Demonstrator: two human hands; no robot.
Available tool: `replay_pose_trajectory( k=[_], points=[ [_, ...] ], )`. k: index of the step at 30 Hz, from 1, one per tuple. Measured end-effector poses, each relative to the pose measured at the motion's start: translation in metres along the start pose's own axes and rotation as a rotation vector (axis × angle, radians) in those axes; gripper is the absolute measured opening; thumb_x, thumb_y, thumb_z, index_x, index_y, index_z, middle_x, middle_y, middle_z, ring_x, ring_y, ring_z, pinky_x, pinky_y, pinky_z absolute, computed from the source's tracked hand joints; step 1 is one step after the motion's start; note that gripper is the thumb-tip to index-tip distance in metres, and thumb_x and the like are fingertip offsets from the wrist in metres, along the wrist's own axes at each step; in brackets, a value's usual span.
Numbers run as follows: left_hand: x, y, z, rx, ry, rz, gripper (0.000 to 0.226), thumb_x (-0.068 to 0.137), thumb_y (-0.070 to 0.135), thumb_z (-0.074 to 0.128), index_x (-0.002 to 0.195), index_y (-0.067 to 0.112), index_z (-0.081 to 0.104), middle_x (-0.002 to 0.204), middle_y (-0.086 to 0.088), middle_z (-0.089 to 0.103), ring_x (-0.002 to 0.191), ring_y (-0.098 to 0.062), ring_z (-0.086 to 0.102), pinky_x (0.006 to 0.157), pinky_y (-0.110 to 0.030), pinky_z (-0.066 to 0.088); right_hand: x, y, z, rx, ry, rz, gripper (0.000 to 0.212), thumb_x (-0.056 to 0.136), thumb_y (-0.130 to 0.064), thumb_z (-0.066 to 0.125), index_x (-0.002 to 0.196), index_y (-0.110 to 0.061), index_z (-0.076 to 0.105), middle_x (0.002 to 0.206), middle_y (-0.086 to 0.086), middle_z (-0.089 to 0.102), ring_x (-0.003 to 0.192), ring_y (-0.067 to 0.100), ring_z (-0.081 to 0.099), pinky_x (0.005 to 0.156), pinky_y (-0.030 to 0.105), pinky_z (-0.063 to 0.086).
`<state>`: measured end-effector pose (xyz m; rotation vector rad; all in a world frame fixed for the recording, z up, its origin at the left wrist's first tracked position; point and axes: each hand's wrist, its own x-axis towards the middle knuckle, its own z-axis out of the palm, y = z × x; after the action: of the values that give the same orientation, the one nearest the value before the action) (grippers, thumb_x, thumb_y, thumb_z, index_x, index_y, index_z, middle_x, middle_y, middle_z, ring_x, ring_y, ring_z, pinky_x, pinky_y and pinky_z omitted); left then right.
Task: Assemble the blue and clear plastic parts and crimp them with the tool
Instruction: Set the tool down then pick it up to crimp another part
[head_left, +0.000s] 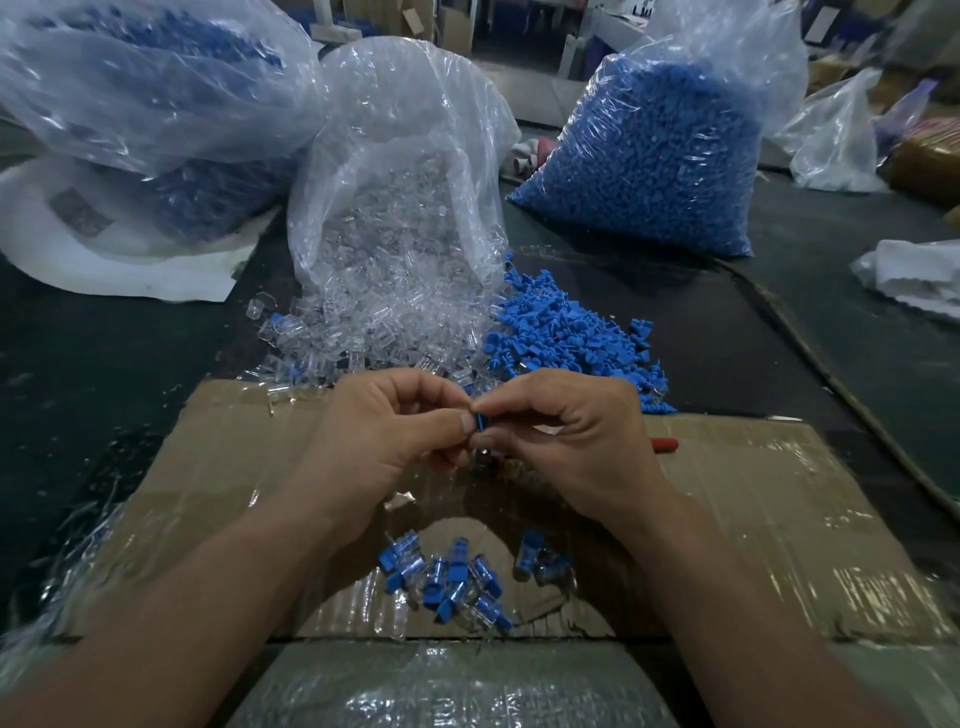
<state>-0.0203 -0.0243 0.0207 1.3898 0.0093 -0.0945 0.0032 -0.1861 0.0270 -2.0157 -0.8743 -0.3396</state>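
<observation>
Both hands meet over the middle of the taped cardboard sheet (779, 519) that lies on the dark worktop (779, 332). The left hand (384, 436) and the right hand (571, 436) have their fingers (466, 422) curled in. Thumb and forefinger tips of each hand pinch one small blue part (481, 420) between them. Whether a clear part is already seated on it is hidden by the fingertips. The blue part shows only as a short sliver, its long axis roughly upright with a slight tilt; which end is which I cannot tell. This looks like the fitting step. The sound way is probably to line the blue piece up with the clear one's opening, push straight along that axis without twisting, and feel it seat fully before crimping. The tool (666, 445) lies on the cardboard just right of the right hand, only its red handle showing. Loose clear parts (363, 332) and loose blue parts (566, 332) lie just on the far side of the hands. Finished pieces (452, 582) sit near, between the forearms.
</observation>
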Motion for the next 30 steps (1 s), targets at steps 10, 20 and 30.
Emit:
replay_pose_trajectory(
  k=[10, 20, 30],
  points=[
    [0.000, 0.001, 0.000, -0.010, -0.018, -0.019, 0.005, 0.054, 0.009, 0.068, 0.058, 0.012, 0.070, 0.055, -0.009, 0.065, 0.045, -0.013, 0.059, 0.044, -0.017, 0.048, 0.000, -0.002, -0.001, -0.007, -0.046, 0.047, 0.022, 0.070, -0.009, 0.076, 0.091, -0.012, 0.072, 0.081, -0.003, 0.070, 0.076, 0.006, 0.065, 0.069, 0.020, 0.054],
    [0.004, -0.004, -0.010, -0.083, 0.103, -0.011, 0.005, 0.057, 0.009, 0.068, 0.061, 0.011, 0.070, 0.061, -0.011, 0.067, 0.049, -0.014, 0.062, 0.044, -0.018, 0.049, -0.006, 0.015, -0.060, -0.286, -0.563, 0.703, 0.057, 0.059, -0.041, 0.080, 0.105, -0.047, 0.048, 0.102, -0.030, 0.043, 0.092, -0.007, 0.044, 0.067, 0.012, 0.030],
    [0.002, 0.000, -0.008, -0.124, 0.100, -0.034, 0.017, 0.063, 0.003, 0.060, 0.079, -0.002, 0.058, 0.058, -0.009, 0.066, 0.049, -0.012, 0.062, 0.046, -0.018, 0.052, -0.004, 0.007, -0.046, -0.515, -0.622, 0.553, 0.048, 0.061, -0.042, 0.073, 0.106, -0.034, 0.057, 0.095, -0.016, 0.046, 0.087, 0.003, 0.044, 0.077, 0.028, 0.044]
  ],
)
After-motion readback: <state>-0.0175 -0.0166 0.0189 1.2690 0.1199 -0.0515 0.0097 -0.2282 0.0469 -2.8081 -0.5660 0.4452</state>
